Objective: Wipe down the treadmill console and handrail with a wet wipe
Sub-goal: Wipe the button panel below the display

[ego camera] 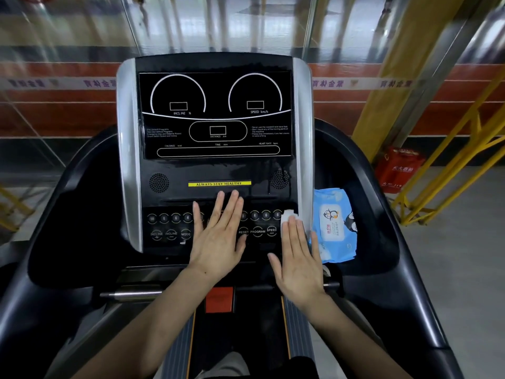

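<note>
Even, soft daylight is coming through the glass wall point(82, 36) ahead; nothing is casting hard shadows. Glossy console point(216, 113) is picking up faint reflections, silver trim point(128, 149) is glaring mildly. Centre is staying sharp, legends readable. Wide-angle distortion is bending the handrails point(382, 214); the edges and background are smearing into blur.

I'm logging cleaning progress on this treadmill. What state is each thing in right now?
Console display: dark, no readouts lit.
Wet wipe: pressed flat on the button panel's right end, under the right hand's fingertips.
Right hand: flat, fingers straight, on the wipe.
Left hand: flat, open, resting on the panel's middle.
Wipes pack: lying beside the console's right edge, flap closed as far as shows.
</note>
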### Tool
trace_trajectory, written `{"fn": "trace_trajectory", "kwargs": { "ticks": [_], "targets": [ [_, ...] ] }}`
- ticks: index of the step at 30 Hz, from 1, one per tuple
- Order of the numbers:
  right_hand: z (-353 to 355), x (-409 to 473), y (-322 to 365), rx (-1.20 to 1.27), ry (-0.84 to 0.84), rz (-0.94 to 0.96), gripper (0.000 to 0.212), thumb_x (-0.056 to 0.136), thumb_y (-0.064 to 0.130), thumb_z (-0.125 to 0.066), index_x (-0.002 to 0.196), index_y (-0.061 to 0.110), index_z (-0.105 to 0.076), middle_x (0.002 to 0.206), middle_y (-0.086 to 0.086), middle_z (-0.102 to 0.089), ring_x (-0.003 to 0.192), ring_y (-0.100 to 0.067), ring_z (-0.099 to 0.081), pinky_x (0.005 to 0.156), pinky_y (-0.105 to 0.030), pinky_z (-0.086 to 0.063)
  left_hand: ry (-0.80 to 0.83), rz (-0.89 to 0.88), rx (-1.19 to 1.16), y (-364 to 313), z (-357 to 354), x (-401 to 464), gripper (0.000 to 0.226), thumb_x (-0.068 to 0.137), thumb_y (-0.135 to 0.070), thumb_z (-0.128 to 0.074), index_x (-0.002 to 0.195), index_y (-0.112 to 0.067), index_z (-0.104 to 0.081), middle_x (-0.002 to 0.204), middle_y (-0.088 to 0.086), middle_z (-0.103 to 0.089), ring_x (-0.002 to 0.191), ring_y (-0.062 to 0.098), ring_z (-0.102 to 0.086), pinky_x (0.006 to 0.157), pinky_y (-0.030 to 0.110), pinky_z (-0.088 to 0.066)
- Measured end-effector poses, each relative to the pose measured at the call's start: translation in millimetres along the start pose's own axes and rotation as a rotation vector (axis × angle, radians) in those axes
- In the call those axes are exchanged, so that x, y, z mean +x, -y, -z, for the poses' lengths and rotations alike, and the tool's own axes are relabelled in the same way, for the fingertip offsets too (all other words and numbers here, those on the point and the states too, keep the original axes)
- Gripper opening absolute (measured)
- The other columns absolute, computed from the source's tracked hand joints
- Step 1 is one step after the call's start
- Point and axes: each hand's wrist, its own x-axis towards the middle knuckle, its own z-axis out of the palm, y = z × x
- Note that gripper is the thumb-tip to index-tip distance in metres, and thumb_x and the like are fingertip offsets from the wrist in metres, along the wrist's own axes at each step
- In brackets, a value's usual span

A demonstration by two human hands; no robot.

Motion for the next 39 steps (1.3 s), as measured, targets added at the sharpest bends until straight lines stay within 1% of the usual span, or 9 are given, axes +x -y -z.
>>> {"fn": "trace_trajectory", "kwargs": {
  "ticks": [7,14,17,21,25,27,33,36,39],
  "targets": [
    [14,31,4,-0.001,-0.051,-0.05,0.074,0.11,0.052,-0.029,0.166,0.005,-0.018,0.176,-0.013,-0.009,0.164,-0.021,-0.004,0.132,-0.053,-0.012,0.005,-0.004,0.032,4,2,0,0.084,0.103,-0.05,-0.046,0.167,-0.018,-0.002,0.176,-0.003,0.006,0.162,0.02,0.009,0.122,0.075,0.001],
    [7,28,18,0.096,-0.03,-0.113,0.077,0.109,0.055,-0.023,0.167,0.007,-0.007,0.177,-0.01,-0.002,0.164,-0.022,0.002,0.132,-0.052,-0.009,-0.007,-0.046,0.019,10,4,0,0.082,0.103,-0.044,-0.049,0.167,-0.018,-0.006,0.176,-0.004,0.002,0.162,0.019,0.006,0.122,0.074,0.0],
    [2,28,40,0.112,0.016,-0.031,0.077,0.11,0.055,-0.021,0.167,0.007,-0.005,0.177,-0.01,0.002,0.164,-0.023,0.006,0.132,-0.053,-0.008,-0.027,-0.057,0.018,17,8,1,0.079,0.103,-0.04,-0.052,0.166,-0.017,-0.013,0.176,0.0,-0.003,0.162,0.022,0.002,0.122,0.074,-0.002],
    [0,28,36,0.051,0.043,0.069,0.078,0.109,0.057,-0.025,0.168,0.011,-0.004,0.177,-0.006,0.004,0.163,-0.018,0.007,0.132,-0.054,-0.006,-0.025,0.065,0.032,30,5,0,0.08,0.103,-0.044,-0.047,0.167,-0.018,-0.007,0.176,0.002,0.004,0.161,0.027,0.011,0.121,0.075,0.005],
    [5,22,4,0.074,-0.004,-0.081,0.074,0.109,0.054,-0.026,0.168,0.014,-0.008,0.177,-0.004,-0.002,0.163,-0.017,0.001,0.131,-0.056,-0.009,-0.012,0.058,0.03,30,3,0,0.079,0.105,-0.046,-0.043,0.167,-0.017,-0.003,0.176,0.0,0.007,0.161,0.026,0.014,0.122,0.074,0.0],
    [6,23,10,0.109,-0.015,-0.125,0.074,0.109,0.053,-0.025,0.168,0.011,-0.008,0.177,-0.006,-0.003,0.164,-0.019,0.002,0.131,-0.054,-0.008,-0.006,0.066,0.03,28,3,1,0.078,0.105,-0.045,-0.043,0.167,-0.017,-0.003,0.176,-0.001,0.006,0.161,0.026,0.015,0.122,0.075,0.0],
    [2,33,67,0.11,0.071,0.108,0.072,0.111,0.054,-0.021,0.168,0.013,-0.004,0.177,-0.002,0.005,0.163,-0.015,0.01,0.131,-0.052,0.0,-0.023,0.007,0.082,40,5,-2,0.081,0.099,-0.03,-0.056,0.166,-0.015,-0.013,0.176,0.001,-0.004,0.162,0.025,0.002,0.119,0.079,-0.007],
    [3,25,40,0.094,0.057,0.022,0.07,0.11,0.054,-0.02,0.168,0.018,-0.004,0.177,0.001,0.001,0.162,-0.011,0.007,0.131,-0.055,-0.003,-0.027,-0.007,0.094,43,6,-3,0.082,0.099,-0.03,-0.056,0.166,-0.014,-0.013,0.176,0.001,-0.004,0.162,0.025,0.002,0.119,0.079,-0.006],
    [5,15,21,0.14,0.005,-0.112,0.069,0.11,0.05,-0.019,0.168,0.016,-0.006,0.177,0.0,-0.002,0.163,-0.012,0.003,0.131,-0.056,-0.006,-0.033,-0.026,0.067,46,6,-3,0.08,0.101,-0.034,-0.054,0.166,-0.015,-0.012,0.176,0.0,-0.003,0.162,0.025,0.003,0.12,0.078,-0.004]
  ]
}}
